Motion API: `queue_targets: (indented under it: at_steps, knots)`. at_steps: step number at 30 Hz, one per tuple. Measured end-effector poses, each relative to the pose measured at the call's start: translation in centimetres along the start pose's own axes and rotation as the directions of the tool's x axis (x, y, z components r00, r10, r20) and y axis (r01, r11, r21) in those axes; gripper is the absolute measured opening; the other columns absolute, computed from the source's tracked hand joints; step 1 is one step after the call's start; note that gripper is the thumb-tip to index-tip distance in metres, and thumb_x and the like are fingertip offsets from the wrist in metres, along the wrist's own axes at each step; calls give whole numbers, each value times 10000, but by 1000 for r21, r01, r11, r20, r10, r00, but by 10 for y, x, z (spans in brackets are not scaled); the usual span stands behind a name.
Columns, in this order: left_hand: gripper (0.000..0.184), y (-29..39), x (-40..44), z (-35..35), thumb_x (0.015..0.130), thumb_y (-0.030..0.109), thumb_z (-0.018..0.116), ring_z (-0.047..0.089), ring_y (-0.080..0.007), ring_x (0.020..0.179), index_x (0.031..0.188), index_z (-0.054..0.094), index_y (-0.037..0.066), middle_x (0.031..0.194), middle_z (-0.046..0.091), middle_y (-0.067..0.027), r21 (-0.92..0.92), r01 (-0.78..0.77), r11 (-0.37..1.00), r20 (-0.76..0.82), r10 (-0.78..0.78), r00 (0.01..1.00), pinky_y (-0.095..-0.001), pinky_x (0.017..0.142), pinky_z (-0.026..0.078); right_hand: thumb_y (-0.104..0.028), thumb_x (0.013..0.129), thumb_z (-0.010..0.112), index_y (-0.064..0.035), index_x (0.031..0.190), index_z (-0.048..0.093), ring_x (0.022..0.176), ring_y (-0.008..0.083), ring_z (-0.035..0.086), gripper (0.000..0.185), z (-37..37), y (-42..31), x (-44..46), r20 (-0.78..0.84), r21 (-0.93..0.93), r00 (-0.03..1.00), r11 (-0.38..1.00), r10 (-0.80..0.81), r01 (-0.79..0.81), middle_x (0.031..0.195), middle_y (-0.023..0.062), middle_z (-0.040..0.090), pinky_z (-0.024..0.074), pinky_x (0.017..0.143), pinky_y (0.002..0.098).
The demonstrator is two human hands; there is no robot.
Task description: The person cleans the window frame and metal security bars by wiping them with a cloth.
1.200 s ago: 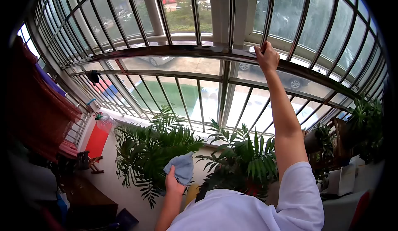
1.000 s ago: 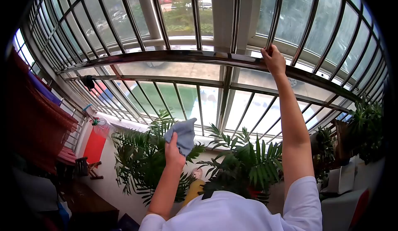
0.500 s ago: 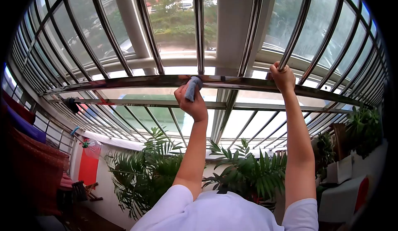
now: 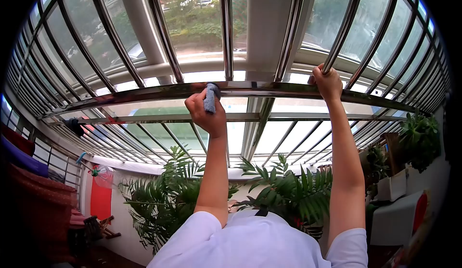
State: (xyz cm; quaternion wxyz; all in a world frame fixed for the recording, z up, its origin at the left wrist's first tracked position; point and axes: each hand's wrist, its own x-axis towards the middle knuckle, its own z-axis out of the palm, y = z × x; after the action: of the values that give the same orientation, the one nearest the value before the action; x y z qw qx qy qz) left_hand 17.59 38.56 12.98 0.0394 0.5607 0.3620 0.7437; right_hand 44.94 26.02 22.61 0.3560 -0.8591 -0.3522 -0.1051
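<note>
A blue-grey cloth is pinched in my left hand and pressed to the shiny horizontal metal rail of the window guard. Part of the cloth wraps out of sight around the rail's near side. My right hand is closed around the foot of an upright metal bar, just above the same rail. Between the two hands, more upright bars rise from the rail. Below it runs a thinner crossbar.
Leafy potted plants stand below the window, with another plant at the far right. Red fabric hangs at the left near a clear plastic bag. Window panes lie behind the bars.
My left hand has slid left along the rail with the cloth. My right hand keeps its grip on the same bar, while the view has shifted slightly.
</note>
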Motion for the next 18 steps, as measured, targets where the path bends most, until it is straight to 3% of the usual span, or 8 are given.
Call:
queue_targets:
  at_steps: [2,5,8,11,13,15,17,18]
  knots:
    - [229,12,-12,10,707,14,681,560,-294,792,923,629,74,864,507,-106,1,-8,1000,5,8,1000,-407,709,471,-361,803,512,-153,732,691,737,249,681,282,4,2,1,-14,-24,1000,1000,19,-20,673,29,683,523,716,373]
    - [330,40,-29,14,629,-50,666,555,-304,817,936,629,65,882,507,-113,-135,-131,982,281,164,945,-400,723,472,-362,799,512,-158,731,693,746,266,680,281,5,0,0,-104,-78,995,997,-3,-5,690,39,687,524,728,383]
    - [339,33,-33,10,653,-47,649,569,-300,824,964,632,87,911,516,-108,-262,-36,964,349,129,928,-376,713,483,-378,795,517,-165,743,695,758,291,677,283,2,-1,-1,-55,-42,998,999,-10,8,693,49,686,525,738,396]
    - [259,11,-58,-6,771,-47,626,573,-218,866,1017,587,25,932,546,-70,-234,286,929,248,-228,942,-328,812,456,-383,798,516,-168,745,695,760,292,678,284,5,2,-1,-104,-41,994,999,-19,15,694,47,687,527,739,395]
    - [307,-10,-79,-18,779,-68,541,567,-153,896,1071,570,22,978,599,-69,-279,580,765,420,-445,791,-286,855,446,-383,801,515,-170,749,695,763,292,678,283,6,2,-1,-125,-44,992,999,-22,16,695,47,688,527,742,393]
    - [338,-8,-83,-24,779,-53,499,562,-126,829,1097,584,21,906,613,-61,-372,806,460,619,-524,585,-264,815,446,-383,803,515,-173,754,696,766,291,678,282,5,1,-2,-135,-56,991,998,-24,16,697,47,688,527,744,391]
    - [376,12,-64,-21,777,-51,456,520,-87,745,1110,608,29,795,599,-11,-346,818,460,642,-520,563,-230,746,426,-392,802,517,-177,771,699,775,288,678,283,3,-1,-2,-93,-55,996,998,-8,3,701,47,690,525,753,391]
    - [302,21,-54,-18,830,14,528,478,-76,695,1118,615,28,774,578,6,-386,829,405,668,-497,554,-207,711,411,-394,801,519,-178,780,699,782,287,679,282,4,-1,-2,-120,-72,993,997,-14,6,699,46,690,525,758,391]
